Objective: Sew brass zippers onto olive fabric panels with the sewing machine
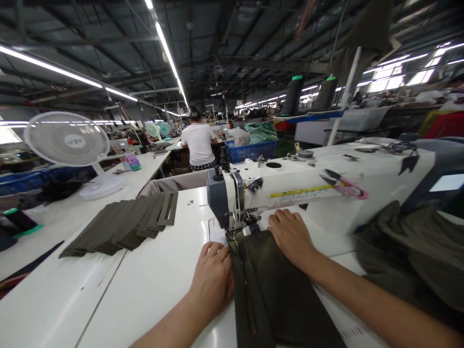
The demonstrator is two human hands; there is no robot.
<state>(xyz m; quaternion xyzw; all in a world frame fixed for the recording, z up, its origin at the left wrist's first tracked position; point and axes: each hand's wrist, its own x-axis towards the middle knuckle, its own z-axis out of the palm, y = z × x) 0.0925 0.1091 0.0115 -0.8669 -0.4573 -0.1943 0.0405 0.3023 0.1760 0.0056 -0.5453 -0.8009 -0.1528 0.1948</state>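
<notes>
The fingers [216, 252] of the left hand [212, 276] are curved and laid against the edge of the work, though a firm pinch cannot be confirmed. The fingers [282, 220] of the right hand [290, 238] are extended and rest flat on the olive fabric panel [286, 290], with no grasp evident. The panel and its long metal zipper [243, 285] lie on the white machine table [145, 256], with the upper end fed beneath the presser foot [232, 227] of the industrial sewing machine [300, 193]. Good handling is judged to call for even, flat pressure from both hands, one on each side of the foot, so that the layers are kept aligned with the needle and no drag is placed on the zipper.

A stack of cut olive fabric strips [119, 224] is placed to the left of the machine. Pink-handled thread snips [344, 186] rest against the machine arm. A bulky olive fabric bundle [409, 251] is heaped at the right, close to the right forearm [355, 304], and may crowd the panel. A white electric fan [67, 140] stands on the adjoining table, and a co-worker [198, 142] is seated beyond.
</notes>
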